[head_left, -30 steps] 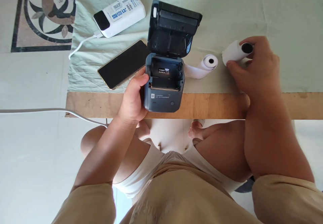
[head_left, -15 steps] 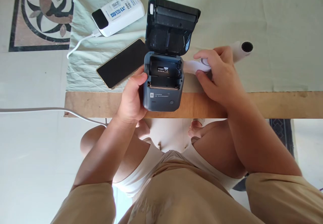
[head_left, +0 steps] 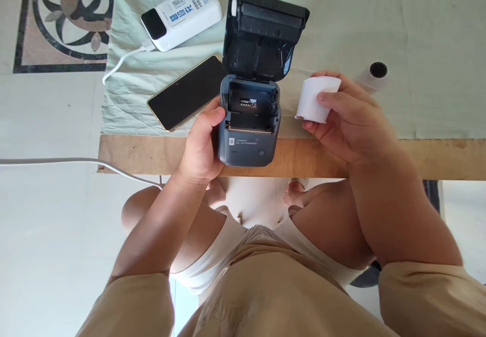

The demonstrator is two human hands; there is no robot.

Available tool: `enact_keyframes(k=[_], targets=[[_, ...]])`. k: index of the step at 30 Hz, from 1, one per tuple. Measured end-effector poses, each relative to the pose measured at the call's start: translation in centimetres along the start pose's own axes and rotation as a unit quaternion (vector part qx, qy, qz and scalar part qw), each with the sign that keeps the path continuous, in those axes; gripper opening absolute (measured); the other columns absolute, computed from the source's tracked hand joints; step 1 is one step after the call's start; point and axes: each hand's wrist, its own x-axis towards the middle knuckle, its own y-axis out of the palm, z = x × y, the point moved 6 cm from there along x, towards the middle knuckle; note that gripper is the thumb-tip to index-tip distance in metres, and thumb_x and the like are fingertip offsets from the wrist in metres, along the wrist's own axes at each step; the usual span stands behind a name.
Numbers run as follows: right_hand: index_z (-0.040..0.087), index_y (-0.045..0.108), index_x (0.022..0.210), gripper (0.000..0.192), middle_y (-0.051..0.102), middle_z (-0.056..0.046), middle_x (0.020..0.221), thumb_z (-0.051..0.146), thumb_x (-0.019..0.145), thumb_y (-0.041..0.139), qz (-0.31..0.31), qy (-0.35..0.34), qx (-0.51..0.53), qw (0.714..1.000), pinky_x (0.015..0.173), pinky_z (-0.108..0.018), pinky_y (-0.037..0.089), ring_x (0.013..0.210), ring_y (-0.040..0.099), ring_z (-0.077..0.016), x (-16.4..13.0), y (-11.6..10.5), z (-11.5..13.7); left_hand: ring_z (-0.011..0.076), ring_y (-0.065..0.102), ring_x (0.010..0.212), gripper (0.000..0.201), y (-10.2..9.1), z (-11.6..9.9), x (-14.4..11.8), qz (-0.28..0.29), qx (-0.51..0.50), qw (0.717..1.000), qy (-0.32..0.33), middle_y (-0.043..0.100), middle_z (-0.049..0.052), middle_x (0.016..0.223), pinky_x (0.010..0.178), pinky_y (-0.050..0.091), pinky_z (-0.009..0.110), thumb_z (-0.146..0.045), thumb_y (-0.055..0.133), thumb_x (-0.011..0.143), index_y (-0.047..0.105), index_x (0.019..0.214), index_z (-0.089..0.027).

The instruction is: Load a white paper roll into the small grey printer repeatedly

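The left hand (head_left: 201,147) holds a dark printer (head_left: 248,149) by its side. The thumb is on the near side and the other fingers go under it, where I cannot see them well. The printer is over the front edge of the bench (head_left: 436,157), and I cannot tell if it touches the wood. Its lid (head_left: 266,38) is wide open and tips back. Inside, a small label (head_left: 248,103) shows.

The right hand (head_left: 353,124) has a white paper roll (head_left: 315,101) pinched between the thumb and the other fingers, which are only as far apart as the roll is thick. The roll is near the printer, to the right of it, and the two are apart. Another roll (head_left: 374,79) is on the green cloth (head_left: 436,48), just past the right hand, with its dark hole showing.

A black phone (head_left: 186,94) lies next to the printer. Behind the phone lies a white power bank (head_left: 186,15) with a white cord (head_left: 121,66) plugged in.
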Motion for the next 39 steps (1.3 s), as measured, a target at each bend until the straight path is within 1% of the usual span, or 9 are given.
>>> enact_keyframes(k=[5, 11, 17, 24, 26, 29, 32, 34, 39], targets=[[0.032, 0.071, 0.115, 0.041, 0.070, 0.003, 0.102, 0.030, 0.080, 0.092, -0.014, 0.084, 0.162, 0.983, 0.067, -0.023, 0.067, 0.082, 0.069, -0.0109, -0.5, 1.1, -0.3, 0.0372, 0.082, 0.120, 0.030, -0.3, 0.3, 0.5, 0.017, 0.011, 1.000, 0.014, 0.085, 0.003, 0.099, 0.087, 0.070, 0.043, -0.057, 0.077, 0.086, 0.078, 0.099, -0.029], [0.023, 0.072, 0.096, 0.021, 0.073, -0.003, 0.099, 0.030, 0.080, 0.083, -0.050, 0.113, 0.172, 0.977, 0.065, -0.021, 0.067, 0.086, 0.071, -0.0122, -0.4, 1.2, -0.6, 0.0379, 0.079, 0.123, 0.029, -0.5, 0.1, 0.4, 0.006, 0.010, 1.000, 0.009, 0.084, 0.004, 0.099, 0.091, 0.068, 0.044, -0.054, 0.080, 0.082, 0.077, 0.094, -0.027], [0.028, 0.077, 0.108, 0.026, 0.078, 0.002, 0.108, 0.027, 0.084, 0.085, -0.053, 0.081, 0.165, 0.982, 0.070, -0.020, 0.069, 0.095, 0.073, -0.0119, -0.8, 1.7, 0.0, 0.0334, 0.079, 0.116, 0.037, -0.7, 0.7, 0.4, 0.011, 0.018, 1.000, 0.020, 0.083, 0.006, 0.107, 0.092, 0.065, 0.043, -0.053, 0.078, 0.088, 0.078, 0.110, -0.023], [0.022, 0.072, 0.093, 0.010, 0.078, -0.005, 0.095, 0.030, 0.093, 0.065, -0.129, 0.143, 0.202, 0.960, 0.068, -0.020, 0.066, 0.092, 0.076, -0.0154, -0.5, 1.7, 0.1, 0.0284, 0.078, 0.099, 0.043, -0.7, 0.8, 0.3, 0.014, 0.022, 0.999, 0.028, 0.078, 0.007, 0.108, 0.090, 0.061, 0.044, -0.057, 0.076, 0.092, 0.075, 0.114, -0.021], [0.025, 0.073, 0.097, 0.010, 0.076, -0.003, 0.095, 0.030, 0.089, 0.073, -0.131, 0.100, 0.170, 0.972, 0.065, -0.021, 0.064, 0.088, 0.074, -0.0151, -0.6, 1.5, 0.4, 0.0326, 0.079, 0.107, 0.042, -0.6, 0.6, 0.3, 0.011, 0.031, 0.999, 0.024, 0.079, 0.008, 0.108, 0.093, 0.061, 0.045, -0.057, 0.076, 0.091, 0.074, 0.113, -0.022], [0.034, 0.078, 0.117, 0.036, 0.076, 0.000, 0.112, 0.018, 0.085, 0.075, -0.134, -0.066, 0.010, 0.989, 0.076, -0.029, 0.069, 0.095, 0.076, -0.0170, -1.9, 1.2, 2.2, 0.0378, 0.078, 0.120, 0.041, -0.6, 0.7, 0.3, 0.017, 0.033, 0.999, 0.006, 0.080, 0.007, 0.102, 0.095, 0.063, 0.046, -0.056, 0.080, 0.087, 0.073, 0.109, -0.023], [0.044, 0.072, 0.145, 0.049, 0.072, 0.001, 0.143, 0.027, 0.100, 0.071, -0.096, -0.250, -0.217, 0.939, 0.116, -0.046, 0.067, 0.127, 0.075, -0.0239, -4.3, 2.9, 4.5, 0.0348, 0.080, 0.118, 0.040, -0.8, 0.9, 0.2, 0.023, 0.026, 0.999, 0.019, 0.081, 0.007, 0.101, 0.087, 0.064, 0.041, -0.056, 0.079, 0.091, 0.075, 0.112, -0.022], [0.047, 0.067, 0.152, 0.046, 0.069, 0.002, 0.153, 0.037, 0.107, 0.065, -0.053, -0.307, -0.302, 0.901, 0.130, -0.048, 0.058, 0.141, 0.070, -0.0255, -5.3, 4.5, 5.2, 0.0308, 0.081, 0.115, 0.042, -0.9, 0.8, 0.1, 0.030, 0.025, 0.998, 0.041, 0.081, 0.006, 0.103, 0.079, 0.063, 0.036, -0.056, 0.077, 0.096, 0.076, 0.120, -0.022], [0.037, 0.062, 0.146, 0.043, 0.073, -0.002, 0.151, 0.032, 0.104, 0.056, -0.019, -0.337, -0.371, 0.865, 0.109, -0.045, 0.066, 0.128, 0.078, -0.0252, -4.4, 7.3, 5.3, 0.0240, 0.082, 0.102, 0.039, -0.5, 0.0, -0.4, 0.037, 0.064, 0.995, 0.073, 0.080, 0.002, 0.095, 0.075, 0.063, 0.030, -0.052, 0.090, 0.089, 0.075, 0.110, -0.023]])
